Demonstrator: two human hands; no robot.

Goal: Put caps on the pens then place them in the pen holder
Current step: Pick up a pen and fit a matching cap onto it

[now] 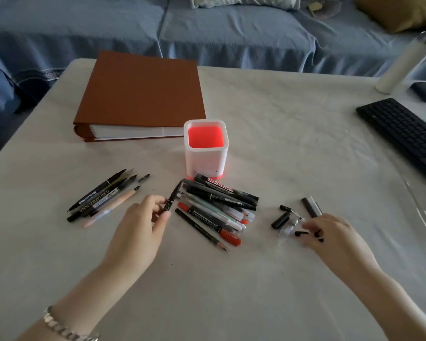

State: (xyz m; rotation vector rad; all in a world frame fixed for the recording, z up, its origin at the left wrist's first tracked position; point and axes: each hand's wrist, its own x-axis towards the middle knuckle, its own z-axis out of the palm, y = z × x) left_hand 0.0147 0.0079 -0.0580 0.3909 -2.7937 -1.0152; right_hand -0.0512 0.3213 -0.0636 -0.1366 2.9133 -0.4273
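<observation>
A white pen holder (pixel 205 158) with a red inside stands mid-table, with no pens in it. Just in front of it lies a pile of pens (pixel 219 207), among them a whiteboard marker and red-tipped pens. My left hand (pixel 140 227) pinches a thin black pen (pixel 171 200) at the pile's left edge. Several uncapped pens (pixel 103 195) lie in a row further left. To the right sit loose caps (pixel 295 217), black and clear. My right hand (pixel 330 232) is over them, its fingers on a small black cap (pixel 301 233).
A thick brown binder (pixel 143 94) lies behind the holder on the white tablecloth. A black keyboard (pixel 403 136) sits at the right edge, with a white cylinder (pixel 403 65) behind it. A blue-covered sofa (pixel 207 28) runs along the back.
</observation>
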